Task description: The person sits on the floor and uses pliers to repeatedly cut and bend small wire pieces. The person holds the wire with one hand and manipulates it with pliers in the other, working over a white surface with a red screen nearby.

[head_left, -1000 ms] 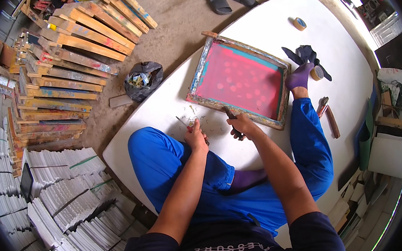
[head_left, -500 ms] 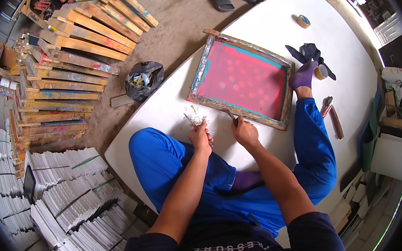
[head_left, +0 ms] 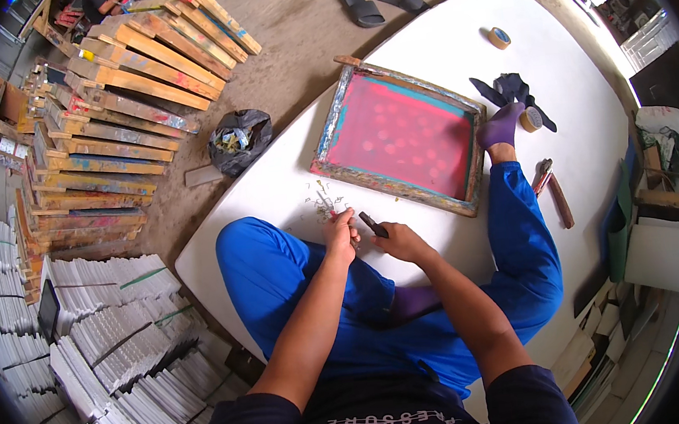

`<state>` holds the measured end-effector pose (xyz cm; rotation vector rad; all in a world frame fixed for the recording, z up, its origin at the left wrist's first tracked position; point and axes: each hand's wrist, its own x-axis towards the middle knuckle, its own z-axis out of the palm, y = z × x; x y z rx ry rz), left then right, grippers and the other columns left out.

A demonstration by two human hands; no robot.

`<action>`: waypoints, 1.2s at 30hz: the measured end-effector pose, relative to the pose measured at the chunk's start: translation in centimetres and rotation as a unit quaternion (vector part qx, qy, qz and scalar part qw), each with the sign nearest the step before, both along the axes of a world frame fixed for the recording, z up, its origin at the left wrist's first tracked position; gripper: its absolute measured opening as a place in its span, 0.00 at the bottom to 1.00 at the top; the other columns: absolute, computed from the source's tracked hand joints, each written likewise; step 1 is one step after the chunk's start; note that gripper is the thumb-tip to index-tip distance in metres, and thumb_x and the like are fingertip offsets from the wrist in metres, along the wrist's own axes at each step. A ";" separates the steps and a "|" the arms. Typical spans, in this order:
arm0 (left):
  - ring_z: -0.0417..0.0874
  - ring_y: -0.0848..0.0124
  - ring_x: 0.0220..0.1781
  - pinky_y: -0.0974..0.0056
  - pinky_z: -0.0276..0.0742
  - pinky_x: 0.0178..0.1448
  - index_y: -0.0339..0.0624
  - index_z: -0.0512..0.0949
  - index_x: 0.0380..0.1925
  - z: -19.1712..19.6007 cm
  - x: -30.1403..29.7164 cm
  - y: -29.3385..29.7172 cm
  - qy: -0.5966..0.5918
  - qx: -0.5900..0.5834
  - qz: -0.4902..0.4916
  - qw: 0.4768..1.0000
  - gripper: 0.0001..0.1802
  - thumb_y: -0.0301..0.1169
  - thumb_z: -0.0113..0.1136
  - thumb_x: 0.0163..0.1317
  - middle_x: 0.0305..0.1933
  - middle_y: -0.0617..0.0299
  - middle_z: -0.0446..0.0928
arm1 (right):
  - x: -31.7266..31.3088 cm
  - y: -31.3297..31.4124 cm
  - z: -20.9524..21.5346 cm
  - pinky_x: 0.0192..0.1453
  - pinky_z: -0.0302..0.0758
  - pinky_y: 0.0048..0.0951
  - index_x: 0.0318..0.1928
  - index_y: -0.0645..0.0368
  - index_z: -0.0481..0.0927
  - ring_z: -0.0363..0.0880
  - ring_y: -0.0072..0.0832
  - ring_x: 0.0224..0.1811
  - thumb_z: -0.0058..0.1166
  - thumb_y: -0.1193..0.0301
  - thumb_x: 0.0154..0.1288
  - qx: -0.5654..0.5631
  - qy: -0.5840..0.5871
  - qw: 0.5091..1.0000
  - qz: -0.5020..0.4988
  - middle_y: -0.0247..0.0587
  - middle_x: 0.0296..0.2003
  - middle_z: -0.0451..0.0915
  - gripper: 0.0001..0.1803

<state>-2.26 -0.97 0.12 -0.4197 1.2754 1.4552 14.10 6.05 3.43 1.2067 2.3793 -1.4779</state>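
A screen-printing frame [head_left: 401, 176] with worn wooden sides and pink mesh lies on the white board [head_left: 273, 187]. My left hand [head_left: 341, 234] is closed round a slim tool just off the frame's near left corner; the tool's kind is hard to make out. Small bent metal bits [head_left: 324, 203], like staples, are scattered beyond that hand. Close by on its right, my right hand [head_left: 403, 241] grips a short dark-handled tool [head_left: 372, 225], pointing up and left. Both tools are apart from the frame. My right foot [head_left: 502, 127] rests against the frame's right end.
To the right lie a wooden-handled tool [head_left: 562, 202], pliers [head_left: 543, 175], a dark cloth [head_left: 506, 91] and tape rolls [head_left: 499, 37]. A black bag of scraps [head_left: 240, 141] stands off the board's left edge. Slippers [head_left: 362, 10], stacked wooden frames [head_left: 120, 154] and white bundles [head_left: 125, 344] surround it.
My right hand has drawn its dark-handled tool away from the frame's near side, down and left toward my left hand. My left hand stays almost in place. The whole view has shifted slightly.
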 end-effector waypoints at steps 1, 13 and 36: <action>0.67 0.78 0.15 0.67 0.64 0.17 0.47 0.74 0.33 0.0 -0.1 0.1 0.017 -0.015 0.031 0.999 0.11 0.35 0.68 0.63 0.25 0.68 0.70 | 0.0 0.3 -0.6 0.34 0.80 0.39 0.44 0.63 0.79 0.86 0.39 0.32 0.55 0.54 0.69 -0.095 0.012 0.995 -0.041 0.51 0.33 0.84 0.21; 0.66 0.77 0.14 0.67 0.62 0.17 0.49 0.70 0.32 1.7 -1.0 -0.1 0.053 -0.058 0.112 0.991 0.13 0.40 0.64 0.67 0.23 0.70 0.67 | -1.2 5.7 2.9 0.31 0.81 0.40 0.52 0.62 0.73 0.88 0.39 0.36 0.52 0.52 0.72 -0.317 0.012 0.925 -0.209 0.52 0.39 0.84 0.25; 0.67 0.77 0.17 0.67 0.63 0.21 0.50 0.73 0.33 2.6 -0.4 0.5 0.077 -0.034 0.101 0.991 0.11 0.40 0.63 0.67 0.25 0.71 0.69 | -3.7 2.1 0.5 0.49 0.78 0.57 0.42 0.65 0.78 0.83 0.62 0.41 0.47 0.57 0.67 0.131 -0.172 0.959 -0.183 0.68 0.36 0.82 0.21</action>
